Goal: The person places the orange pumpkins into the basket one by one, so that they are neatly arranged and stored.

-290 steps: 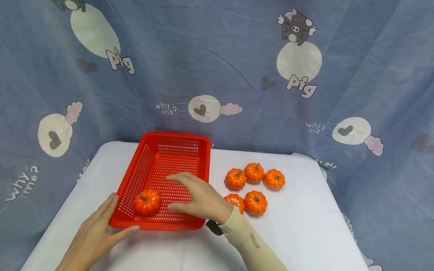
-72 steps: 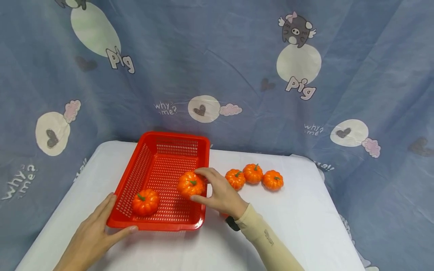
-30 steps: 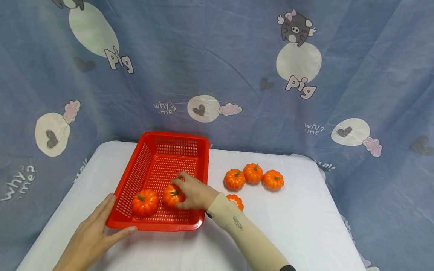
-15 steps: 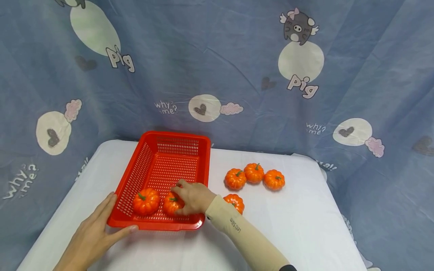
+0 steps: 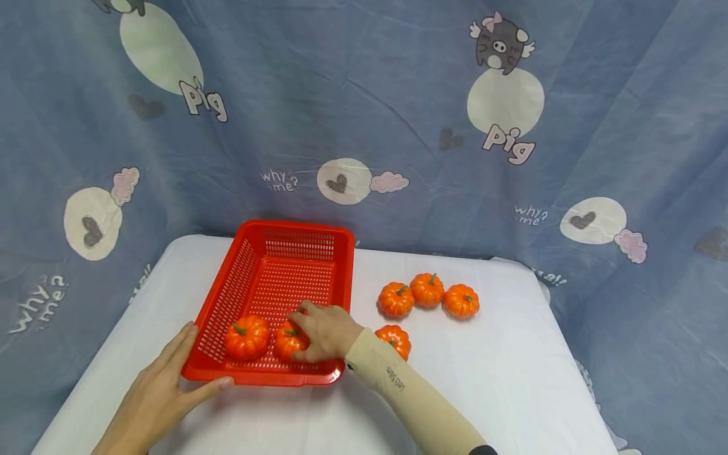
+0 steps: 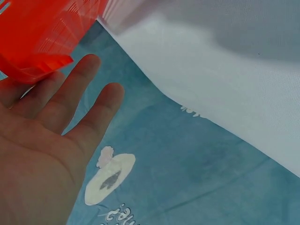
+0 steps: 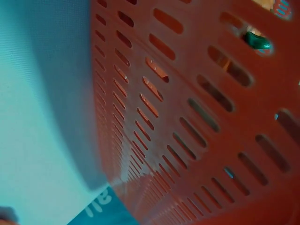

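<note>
A red plastic basket (image 5: 296,278) stands on the table. My left hand (image 5: 156,398) rests with straight fingers at its near left corner, the thumb spread along the front; the left wrist view shows the fingers (image 6: 79,89) extended beside the basket's edge (image 6: 28,75). Inside the basket my right hand (image 5: 327,330) holds a small orange pumpkin (image 5: 286,342), fingers and thumb curled round it. Another pumpkin (image 5: 247,338) lies to its left, near the basket's left wall. The right wrist view is mostly filled by the slotted basket wall (image 7: 187,93), a green stem (image 7: 258,41) showing through a slot.
Right of the basket, three pumpkins (image 5: 427,291) cluster on the white tablecloth (image 5: 500,379). A single pumpkin (image 5: 395,339) sits nearer, partly behind the right sleeve (image 5: 409,392). A blue patterned curtain (image 5: 398,95) hangs behind the table.
My right hand has carried a pumpkin from over the basket's right side down and left, beside the first pumpkin. Fewer pumpkins lie on the cloth. My left hand has stayed at the corner.
</note>
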A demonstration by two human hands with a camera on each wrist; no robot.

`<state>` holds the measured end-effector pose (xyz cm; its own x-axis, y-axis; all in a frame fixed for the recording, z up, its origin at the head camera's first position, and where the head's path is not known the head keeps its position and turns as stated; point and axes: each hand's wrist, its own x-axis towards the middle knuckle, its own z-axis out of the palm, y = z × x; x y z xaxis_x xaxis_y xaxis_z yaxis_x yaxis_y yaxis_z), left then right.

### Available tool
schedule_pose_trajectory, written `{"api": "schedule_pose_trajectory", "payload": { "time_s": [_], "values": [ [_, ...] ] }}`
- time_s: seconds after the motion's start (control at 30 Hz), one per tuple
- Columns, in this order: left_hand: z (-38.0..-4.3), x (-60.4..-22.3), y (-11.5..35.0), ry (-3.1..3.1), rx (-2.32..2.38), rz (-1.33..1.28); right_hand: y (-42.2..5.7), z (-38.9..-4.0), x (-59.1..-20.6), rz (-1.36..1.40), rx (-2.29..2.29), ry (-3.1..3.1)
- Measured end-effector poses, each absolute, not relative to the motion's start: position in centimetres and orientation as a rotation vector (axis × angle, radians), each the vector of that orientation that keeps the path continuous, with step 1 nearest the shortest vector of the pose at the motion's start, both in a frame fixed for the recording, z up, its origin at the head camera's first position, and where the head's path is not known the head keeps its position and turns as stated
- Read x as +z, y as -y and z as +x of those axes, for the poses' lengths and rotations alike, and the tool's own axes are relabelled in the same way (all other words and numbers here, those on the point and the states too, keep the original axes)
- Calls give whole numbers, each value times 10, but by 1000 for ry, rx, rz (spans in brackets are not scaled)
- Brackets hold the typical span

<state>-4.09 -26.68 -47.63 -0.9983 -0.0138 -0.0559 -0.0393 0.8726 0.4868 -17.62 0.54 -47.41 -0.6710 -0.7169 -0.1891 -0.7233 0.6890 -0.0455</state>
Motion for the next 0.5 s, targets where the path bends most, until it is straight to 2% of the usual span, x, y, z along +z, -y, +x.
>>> {"api": "schedule_pose_trajectory", "payload": {
  "time_s": [0.5],
  "values": [
    [-43, -476, 267, -2962, 777, -57, -10, -176, -474, -1259, -130, -2737]
  ]
}}
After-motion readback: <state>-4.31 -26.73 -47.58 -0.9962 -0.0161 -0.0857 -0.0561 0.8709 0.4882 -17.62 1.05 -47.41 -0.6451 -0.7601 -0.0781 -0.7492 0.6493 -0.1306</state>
